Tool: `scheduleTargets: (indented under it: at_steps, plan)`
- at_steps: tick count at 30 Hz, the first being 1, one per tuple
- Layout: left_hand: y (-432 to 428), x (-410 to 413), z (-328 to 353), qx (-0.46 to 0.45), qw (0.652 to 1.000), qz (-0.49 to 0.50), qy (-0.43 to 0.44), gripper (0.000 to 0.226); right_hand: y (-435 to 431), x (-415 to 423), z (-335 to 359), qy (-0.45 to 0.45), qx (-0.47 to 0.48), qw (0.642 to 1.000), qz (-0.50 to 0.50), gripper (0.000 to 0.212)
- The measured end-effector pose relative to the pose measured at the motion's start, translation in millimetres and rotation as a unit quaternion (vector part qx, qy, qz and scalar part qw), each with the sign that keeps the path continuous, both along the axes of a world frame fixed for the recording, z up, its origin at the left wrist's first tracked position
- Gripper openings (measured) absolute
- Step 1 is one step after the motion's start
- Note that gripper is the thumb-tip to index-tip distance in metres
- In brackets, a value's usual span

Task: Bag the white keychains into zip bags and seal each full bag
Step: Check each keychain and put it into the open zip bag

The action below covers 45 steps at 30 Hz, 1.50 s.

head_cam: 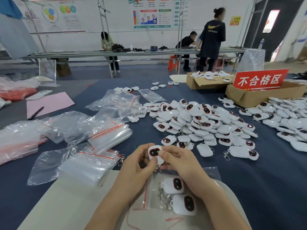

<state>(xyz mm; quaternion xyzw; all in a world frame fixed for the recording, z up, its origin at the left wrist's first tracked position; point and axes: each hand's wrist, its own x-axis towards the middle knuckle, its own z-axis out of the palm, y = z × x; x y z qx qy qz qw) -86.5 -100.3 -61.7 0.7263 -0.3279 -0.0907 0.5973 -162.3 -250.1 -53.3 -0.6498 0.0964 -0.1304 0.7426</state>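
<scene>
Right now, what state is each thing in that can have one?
left hand: fingers curled, gripping the held keychain.
right hand: thumb and fingers pinching the same keychain.
held keychain: unbagged, dark face up.
zip bag under the hands: two bagged keychains inside; seal cannot be told.
spare zip bags: empty, heaped loosely.
keychain pile: loose, unbagged.
cardboard box: flaps open, keychains inside.

Illumination is bright, even and overhead; shadows are soft. Glare shows on the clear zip bags (106,130). Wide-angle distortion bends the edges. The far wall posters (152,13) are soft.
</scene>
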Motion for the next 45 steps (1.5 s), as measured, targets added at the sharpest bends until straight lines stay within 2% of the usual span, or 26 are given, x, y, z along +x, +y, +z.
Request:
scheduleTargets:
  at_steps: [10, 12, 14, 16, 24, 28, 33, 35, 38, 40, 45]
  plan:
    - [-1, 3, -5, -0.03, 1.0, 0.001, -0.004, 0.031, 1, 0, 1, -0.018, -0.012, 1.0, 0.008, 0.017]
    - [-3, 2, -3, -0.09, 0.995, -0.007, 0.05, 0.028, 2, 0, 1, -0.033, -0.035, 0.998, 0.031, 0.021]
    - [-4, 1, -1, -0.187, 0.97, -0.019, 0.157, 0.019, 3, 1, 0, -0.036, -0.064, 0.997, 0.038, 0.03]
    - [-4, 1, -1, -0.237, 0.948, -0.033, 0.21, 0.018, 3, 2, -2, -0.038, -0.091, 0.994, 0.036, 0.034]
    - [-6, -4, 1, -0.204, 0.96, -0.013, 0.189, 0.021, 3, 0, -4, -0.031, -0.075, 0.997, 0.01, 0.022]
    - [-6, -5, 4, -0.217, 0.96, -0.007, 0.178, 0.033, 1, 1, -7, -0.024, -0.058, 0.998, -0.006, 0.019]
    - [-5, -5, 6, -0.194, 0.966, 0.019, 0.172, 0.02, 1, 0, -6, -0.002, -0.061, 0.998, -0.027, 0.02]
    - [-5, -6, 5, -0.178, 0.975, 0.032, 0.13, 0.023, 2, -1, -4, -0.012, -0.08, 0.996, -0.022, 0.024]
    - [-5, -5, 2, -0.095, 0.992, 0.077, -0.027, 0.029, 2, -4, 0, -0.041, -0.102, 0.994, -0.025, 0.032]
    - [-5, -4, -1, -0.043, 0.987, 0.089, -0.128, 0.037, 3, -6, 3, -0.05, -0.089, 0.995, -0.016, 0.033]
    - [-5, -6, -6, 0.006, 0.982, 0.068, -0.176, 0.051, 3, -7, 3, -0.047, -0.069, 0.996, -0.001, 0.035]
